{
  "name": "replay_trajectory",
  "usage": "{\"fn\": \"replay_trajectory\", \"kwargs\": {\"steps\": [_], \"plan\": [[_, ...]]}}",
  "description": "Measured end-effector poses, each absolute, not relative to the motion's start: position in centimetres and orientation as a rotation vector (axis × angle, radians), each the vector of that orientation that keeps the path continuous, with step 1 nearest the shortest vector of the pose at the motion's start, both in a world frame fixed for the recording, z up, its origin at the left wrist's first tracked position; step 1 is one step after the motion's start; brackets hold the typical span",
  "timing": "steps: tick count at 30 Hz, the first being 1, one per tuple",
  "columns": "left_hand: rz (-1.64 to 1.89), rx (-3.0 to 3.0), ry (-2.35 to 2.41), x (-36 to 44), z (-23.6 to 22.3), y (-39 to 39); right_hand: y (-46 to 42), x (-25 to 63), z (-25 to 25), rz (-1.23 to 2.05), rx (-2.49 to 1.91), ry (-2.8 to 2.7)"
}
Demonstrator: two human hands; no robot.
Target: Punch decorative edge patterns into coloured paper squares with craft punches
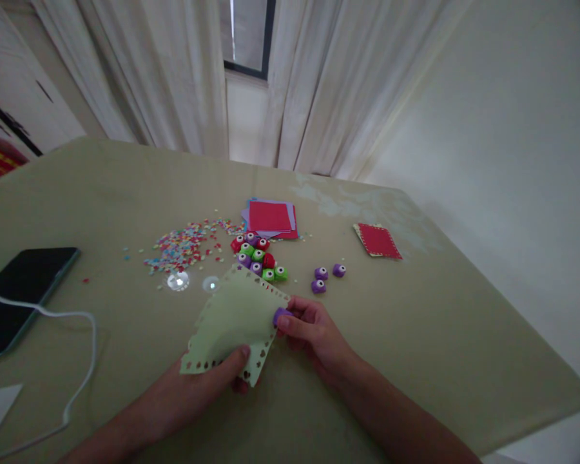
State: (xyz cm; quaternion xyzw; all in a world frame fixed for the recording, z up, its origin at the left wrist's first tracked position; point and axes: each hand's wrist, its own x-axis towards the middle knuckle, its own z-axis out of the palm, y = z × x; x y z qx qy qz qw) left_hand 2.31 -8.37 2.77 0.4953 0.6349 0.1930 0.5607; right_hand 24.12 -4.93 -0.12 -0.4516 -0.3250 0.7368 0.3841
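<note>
A pale green sheet of paper (236, 316), with small shapes punched along its edges, is pinched at its lower corner by my left hand (222, 374). My right hand (314, 328) is closed on a small purple craft punch (282, 316), which sits at the paper's right edge. Whether the punch is pressed down cannot be seen. Beyond the paper lies a cluster of red, green and purple punches (258, 255), partly covered by the sheet. To the right of it, three more purple punches (320, 273) rest on the table.
Colourful paper bits (183, 248) are scattered at left centre. Behind the punches lies a stack of coloured paper (270, 217); red punched sheets (379, 241) lie to the right. A dark tablet (24, 290) and white cable (93, 348) occupy the left of the table (415, 361).
</note>
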Motion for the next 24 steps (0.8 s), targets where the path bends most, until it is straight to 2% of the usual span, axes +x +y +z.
{"fn": "replay_trajectory", "kwargs": {"steps": [15, 20, 24], "plan": [[0.647, 1.053, 1.439, 2.59, 2.29, -8.37, -4.93, 24.04, 0.01, 1.834, -1.167, -0.830], [0.614, 1.055, 1.390, 2.74, 2.71, -8.32, -5.04, 23.87, -0.29, 1.823, -1.169, -0.845], [0.691, 1.055, 1.488, 2.70, 2.91, -8.41, -4.92, 24.01, -0.02, 1.826, -1.176, -0.870]]}}
